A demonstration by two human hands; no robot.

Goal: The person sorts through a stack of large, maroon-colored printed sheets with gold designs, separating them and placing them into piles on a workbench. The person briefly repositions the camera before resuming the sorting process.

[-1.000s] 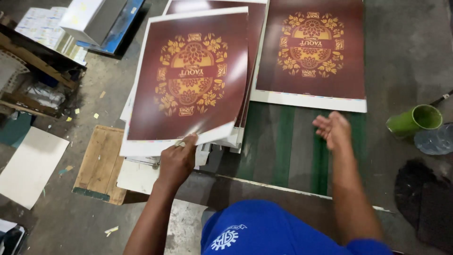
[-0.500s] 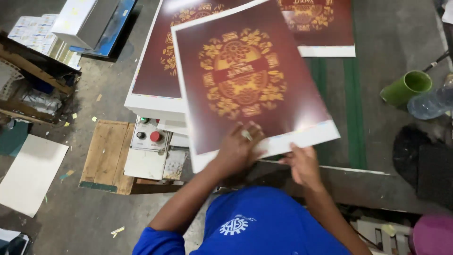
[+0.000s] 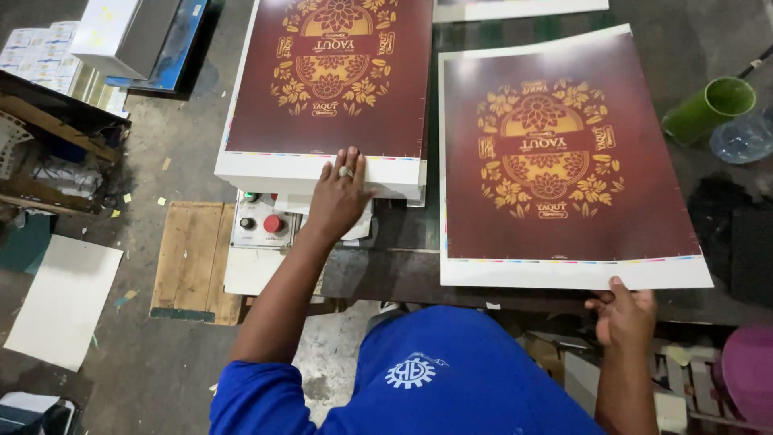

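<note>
dark green worktable and grey concrete floor fill the view. the left hand lies flat, fingers together, on the near edge of a stack of maroon printed sheets, above a control box with a red button. the right hand pinches the near white margin of a single maroon printed sheet lying on the table just right of the stack. a green cup lies tipped at the far right.

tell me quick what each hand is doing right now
Left hand: open, flat on the stack of printed sheets.
Right hand: closed on the edge of the loose printed sheet.
</note>
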